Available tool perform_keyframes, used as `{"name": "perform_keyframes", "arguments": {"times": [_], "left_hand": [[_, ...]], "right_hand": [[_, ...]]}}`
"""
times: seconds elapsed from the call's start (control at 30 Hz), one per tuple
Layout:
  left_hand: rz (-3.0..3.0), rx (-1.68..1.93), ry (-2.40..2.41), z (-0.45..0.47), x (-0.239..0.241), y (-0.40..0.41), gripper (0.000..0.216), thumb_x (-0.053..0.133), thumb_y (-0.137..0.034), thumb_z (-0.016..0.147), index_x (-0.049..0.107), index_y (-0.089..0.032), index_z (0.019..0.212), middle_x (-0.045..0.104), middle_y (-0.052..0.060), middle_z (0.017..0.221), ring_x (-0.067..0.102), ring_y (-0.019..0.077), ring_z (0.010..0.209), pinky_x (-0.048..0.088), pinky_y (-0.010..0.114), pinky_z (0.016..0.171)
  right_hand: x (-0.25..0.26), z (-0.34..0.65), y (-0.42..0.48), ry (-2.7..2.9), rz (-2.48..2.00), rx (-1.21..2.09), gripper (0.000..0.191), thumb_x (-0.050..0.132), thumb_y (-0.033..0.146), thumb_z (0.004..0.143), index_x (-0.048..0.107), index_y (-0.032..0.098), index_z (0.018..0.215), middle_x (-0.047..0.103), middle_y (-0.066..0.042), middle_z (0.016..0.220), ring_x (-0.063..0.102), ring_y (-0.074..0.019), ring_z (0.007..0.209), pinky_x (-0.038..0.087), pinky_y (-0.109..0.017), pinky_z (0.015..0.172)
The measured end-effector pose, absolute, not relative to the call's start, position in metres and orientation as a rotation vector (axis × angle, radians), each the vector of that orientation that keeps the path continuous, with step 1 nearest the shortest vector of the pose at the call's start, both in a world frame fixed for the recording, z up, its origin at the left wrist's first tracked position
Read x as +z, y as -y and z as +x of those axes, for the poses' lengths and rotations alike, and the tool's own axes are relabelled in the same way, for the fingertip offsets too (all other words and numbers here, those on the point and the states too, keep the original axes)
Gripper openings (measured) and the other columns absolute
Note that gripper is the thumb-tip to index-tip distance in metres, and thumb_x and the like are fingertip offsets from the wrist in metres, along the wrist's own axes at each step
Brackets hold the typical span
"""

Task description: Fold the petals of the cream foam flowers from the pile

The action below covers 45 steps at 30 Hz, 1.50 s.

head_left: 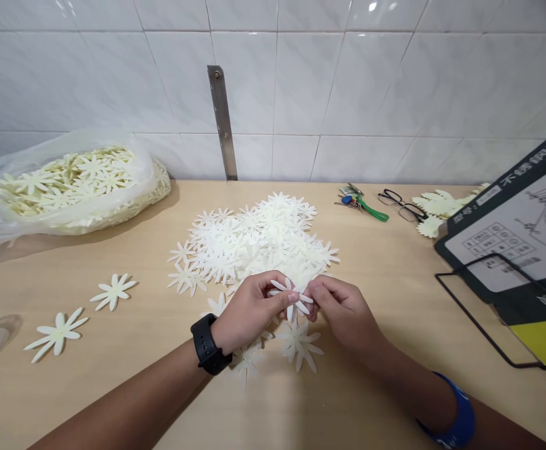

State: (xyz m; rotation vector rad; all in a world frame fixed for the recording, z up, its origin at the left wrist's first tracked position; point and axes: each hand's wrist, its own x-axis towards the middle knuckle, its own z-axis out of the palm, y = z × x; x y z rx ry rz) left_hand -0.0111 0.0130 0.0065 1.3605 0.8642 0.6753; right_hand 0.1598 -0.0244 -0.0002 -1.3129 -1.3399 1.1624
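Note:
A pale foam-like flower cutout (303, 307) with long narrow petals is held between my two hands. My left hand (254, 309) is closed on it, the thumb pressing its middle. On the other side, the fingers of my right hand (345, 312) pinch at its right petals. Just beyond lies a heap of similar flower cutouts (263, 237). Another loose flower (300, 344) rests on the table below my fingers, and a few more are partly hidden under my left wrist. Two single flowers, one nearer (59, 333) and one farther (114, 291), lie apart at the left.
A clear plastic bag (139, 206) full of flower cutouts stands at the back left of the table (348, 400). Keys with a green strap (371, 210) and eyeglasses (411, 209) lie back right. A printed box (511, 250) and black wire frame (476, 328) occupy the right side.

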Motion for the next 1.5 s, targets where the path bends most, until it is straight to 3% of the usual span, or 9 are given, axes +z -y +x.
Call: {"name": "perform_keyframes", "arguments": {"times": [0.2, 0.67, 0.83, 0.93, 0.97, 1.1, 1.2, 1.33, 1.5], "left_hand": [[1.490, 0.727, -0.924, -0.014, 0.003, -0.009, 0.035, 0.050, -0.045, 0.091, 0.047, -0.016, 0.071, 0.046, -0.005, 0.054, 0.041, 0.0073, 0.049, 0.033, 0.020, 0.050], [1.249, 0.652, -0.780, -0.011, 0.000, -0.008, 0.036, 0.050, -0.049, 0.091, 0.041, -0.019, 0.074, 0.046, -0.007, 0.047, 0.036, 0.0059, 0.039, 0.030, 0.018, 0.041], [1.511, 0.905, -1.075, -0.010, 0.003, -0.009, 0.025, 0.064, -0.037, 0.083, 0.050, -0.020, 0.096, 0.058, -0.001, 0.080, 0.052, 0.0108, 0.062, 0.043, 0.023, 0.057], [1.821, 1.095, -1.173, -0.013, 0.010, -0.009, 0.014, 0.067, -0.026, 0.080, 0.057, -0.019, 0.088, 0.059, 0.003, 0.094, 0.056, 0.0163, 0.085, 0.045, 0.028, 0.077], [1.890, 1.084, -1.119, -0.013, 0.012, -0.009, 0.008, 0.063, -0.025, 0.083, 0.060, -0.018, 0.082, 0.061, 0.004, 0.090, 0.056, 0.0170, 0.086, 0.044, 0.029, 0.079], [1.820, 0.900, -0.854, -0.013, 0.016, -0.004, 0.030, 0.045, -0.030, 0.095, 0.067, -0.017, 0.080, 0.066, 0.004, 0.078, 0.059, 0.0162, 0.077, 0.044, 0.026, 0.075], [1.703, 0.849, -0.826, -0.010, 0.015, -0.002, 0.026, 0.053, -0.035, 0.091, 0.066, -0.015, 0.081, 0.066, 0.004, 0.078, 0.058, 0.0162, 0.074, 0.044, 0.025, 0.069], [1.562, 0.885, -0.999, -0.010, 0.016, -0.008, 0.035, 0.052, -0.037, 0.090, 0.058, -0.015, 0.063, 0.050, -0.001, 0.059, 0.045, 0.0117, 0.060, 0.036, 0.023, 0.057], [1.294, 0.969, -1.047, -0.015, 0.015, -0.022, 0.026, 0.067, -0.037, 0.078, 0.062, -0.014, 0.069, 0.057, 0.000, 0.066, 0.051, 0.0120, 0.065, 0.043, 0.024, 0.065]], "right_hand": [[-0.002, 0.160, 0.025, 1.331, -1.184, 1.368, 0.022, 0.058, 0.036, 0.086, 0.061, 0.018, 0.075, 0.060, 0.000, 0.065, 0.056, -0.0131, 0.059, 0.048, -0.026, 0.059], [0.002, 0.157, 0.025, 1.321, -1.089, 1.508, 0.026, 0.067, 0.041, 0.080, 0.061, 0.017, 0.073, 0.062, 0.000, 0.063, 0.057, -0.0132, 0.059, 0.047, -0.026, 0.058], [0.002, 0.157, 0.026, 1.285, -1.092, 1.445, 0.024, 0.067, 0.038, 0.081, 0.061, 0.017, 0.071, 0.061, 0.000, 0.062, 0.056, -0.0127, 0.057, 0.047, -0.027, 0.057], [0.000, 0.157, 0.027, 1.240, -1.083, 1.413, 0.021, 0.066, 0.036, 0.082, 0.062, 0.018, 0.074, 0.061, 0.000, 0.064, 0.056, -0.0126, 0.058, 0.047, -0.026, 0.057], [0.000, 0.157, 0.027, 1.227, -1.086, 1.404, 0.021, 0.066, 0.036, 0.082, 0.062, 0.018, 0.074, 0.061, 0.000, 0.064, 0.056, -0.0126, 0.058, 0.048, -0.026, 0.057], [0.002, 0.157, 0.027, 1.210, -1.125, 1.336, 0.023, 0.067, 0.040, 0.081, 0.063, 0.018, 0.075, 0.060, 0.001, 0.062, 0.056, -0.0135, 0.058, 0.048, -0.027, 0.056], [0.003, 0.157, 0.026, 1.241, -1.137, 1.299, 0.024, 0.066, 0.042, 0.081, 0.064, 0.019, 0.076, 0.059, 0.000, 0.063, 0.056, -0.0141, 0.059, 0.049, -0.027, 0.057], [0.002, 0.157, 0.027, 1.295, -1.157, 1.303, 0.024, 0.062, 0.041, 0.085, 0.061, 0.019, 0.076, 0.059, 0.000, 0.066, 0.055, -0.0137, 0.061, 0.048, -0.026, 0.059], [0.002, 0.157, 0.027, 1.312, -1.189, 1.321, 0.026, 0.059, 0.042, 0.086, 0.057, 0.019, 0.075, 0.058, 0.000, 0.068, 0.053, -0.0138, 0.061, 0.046, -0.026, 0.059]]}}
